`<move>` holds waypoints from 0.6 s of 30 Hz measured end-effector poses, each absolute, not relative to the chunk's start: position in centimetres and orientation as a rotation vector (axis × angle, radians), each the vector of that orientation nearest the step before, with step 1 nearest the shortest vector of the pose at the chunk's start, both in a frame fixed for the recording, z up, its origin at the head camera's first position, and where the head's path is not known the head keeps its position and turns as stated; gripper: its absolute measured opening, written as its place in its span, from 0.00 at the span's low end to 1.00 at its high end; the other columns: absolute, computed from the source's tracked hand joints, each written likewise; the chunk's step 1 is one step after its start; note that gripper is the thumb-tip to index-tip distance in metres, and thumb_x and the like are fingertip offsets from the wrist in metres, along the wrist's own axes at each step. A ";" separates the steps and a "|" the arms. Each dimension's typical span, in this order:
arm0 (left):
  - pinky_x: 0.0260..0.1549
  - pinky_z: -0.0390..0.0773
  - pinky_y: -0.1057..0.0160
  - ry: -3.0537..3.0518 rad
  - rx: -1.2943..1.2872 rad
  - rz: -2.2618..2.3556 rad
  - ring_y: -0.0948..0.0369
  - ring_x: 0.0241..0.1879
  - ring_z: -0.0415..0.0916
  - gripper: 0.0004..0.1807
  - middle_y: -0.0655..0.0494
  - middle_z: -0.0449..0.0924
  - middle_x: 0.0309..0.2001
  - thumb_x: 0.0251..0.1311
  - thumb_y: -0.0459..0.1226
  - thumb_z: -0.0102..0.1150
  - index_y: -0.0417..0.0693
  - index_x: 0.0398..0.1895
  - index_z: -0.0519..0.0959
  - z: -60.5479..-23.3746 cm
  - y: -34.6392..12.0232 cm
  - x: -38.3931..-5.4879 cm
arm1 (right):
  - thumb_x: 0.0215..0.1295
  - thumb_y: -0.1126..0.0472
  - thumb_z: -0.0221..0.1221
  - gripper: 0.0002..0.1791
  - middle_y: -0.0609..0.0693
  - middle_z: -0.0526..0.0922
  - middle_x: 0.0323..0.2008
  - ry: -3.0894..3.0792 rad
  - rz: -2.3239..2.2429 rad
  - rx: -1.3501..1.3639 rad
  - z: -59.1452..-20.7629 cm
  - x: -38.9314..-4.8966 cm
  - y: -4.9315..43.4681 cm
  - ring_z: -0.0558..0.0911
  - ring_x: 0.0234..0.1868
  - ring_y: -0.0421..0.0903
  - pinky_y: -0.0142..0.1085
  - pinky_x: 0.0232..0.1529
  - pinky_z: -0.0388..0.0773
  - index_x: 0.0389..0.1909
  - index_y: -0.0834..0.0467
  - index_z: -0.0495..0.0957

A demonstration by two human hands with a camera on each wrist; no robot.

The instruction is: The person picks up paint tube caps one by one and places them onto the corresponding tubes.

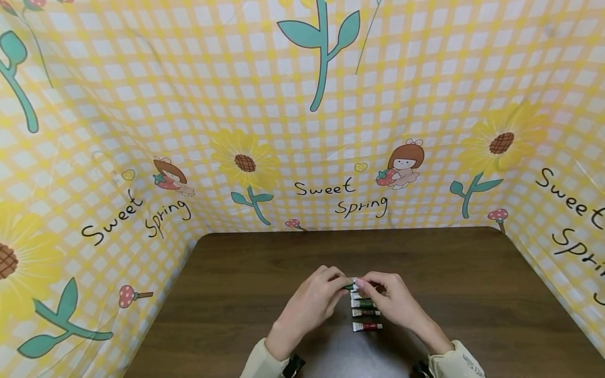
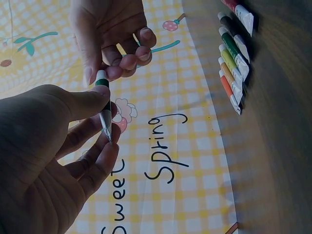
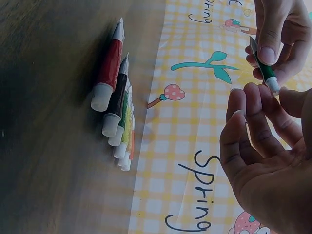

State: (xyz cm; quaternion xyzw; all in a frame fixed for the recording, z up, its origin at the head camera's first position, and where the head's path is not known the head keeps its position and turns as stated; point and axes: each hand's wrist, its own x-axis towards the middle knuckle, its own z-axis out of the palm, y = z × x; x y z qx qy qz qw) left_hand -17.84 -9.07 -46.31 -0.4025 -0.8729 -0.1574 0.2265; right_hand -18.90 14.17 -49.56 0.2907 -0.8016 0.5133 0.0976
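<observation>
A small green paint tube (image 2: 103,105) with a white cap (image 2: 101,74) is held up above the table between both hands. My left hand (image 1: 314,299) pinches its body between thumb and fingers, the flat crimped end pointing back toward the palm. At the other end, the thumb and index finger of my right hand (image 1: 402,302) pinch the cap, the remaining fingers loosely bent. Beneath and nearer the body lies a row of paint tubes, among them a red tube (image 3: 108,68), a blackish tube (image 3: 116,100), another green tube (image 2: 232,44) and an orange tube (image 2: 228,90).
A yellow-green tube (image 2: 231,62) and a light orange tube (image 2: 229,77) are in the same row, caps all facing one way. The dark wooden table (image 1: 236,262) is walled by a yellow checked cloth (image 1: 198,105) at the back and both sides.
</observation>
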 end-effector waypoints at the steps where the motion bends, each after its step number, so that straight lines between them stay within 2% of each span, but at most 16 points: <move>1: 0.46 0.82 0.68 -2.403 -1.110 -0.435 0.62 0.44 0.79 0.10 0.61 0.84 0.46 0.71 0.35 0.69 0.52 0.52 0.88 -46.3 -9.1 -17.8 | 0.80 0.62 0.60 0.13 0.45 0.85 0.28 -2.375 1.517 0.861 -49.5 -18.9 14.1 0.77 0.26 0.33 0.34 0.26 0.80 0.33 0.46 0.86; 8: 0.46 0.82 0.68 -2.402 -1.112 -0.448 0.62 0.45 0.79 0.10 0.61 0.84 0.47 0.71 0.35 0.69 0.52 0.53 0.88 -46.1 -9.1 -17.7 | 0.82 0.61 0.57 0.17 0.42 0.83 0.26 -2.401 1.498 0.822 -49.3 -18.8 14.1 0.80 0.28 0.40 0.32 0.29 0.79 0.28 0.49 0.84; 14: 0.46 0.82 0.67 -2.399 -1.107 -0.451 0.62 0.45 0.79 0.09 0.61 0.84 0.46 0.71 0.35 0.69 0.51 0.52 0.88 -46.1 -9.3 -17.9 | 0.76 0.65 0.65 0.06 0.47 0.88 0.34 -2.302 1.526 0.855 -49.1 -18.9 14.3 0.84 0.31 0.38 0.34 0.29 0.83 0.40 0.51 0.88; 18: 0.46 0.82 0.67 -2.400 -1.099 -0.459 0.62 0.45 0.79 0.09 0.61 0.84 0.46 0.71 0.35 0.69 0.51 0.52 0.88 -46.0 -9.4 -17.9 | 0.68 0.68 0.71 0.08 0.44 0.88 0.38 -2.202 1.514 0.932 -49.1 -19.0 14.4 0.85 0.33 0.38 0.32 0.29 0.83 0.43 0.54 0.88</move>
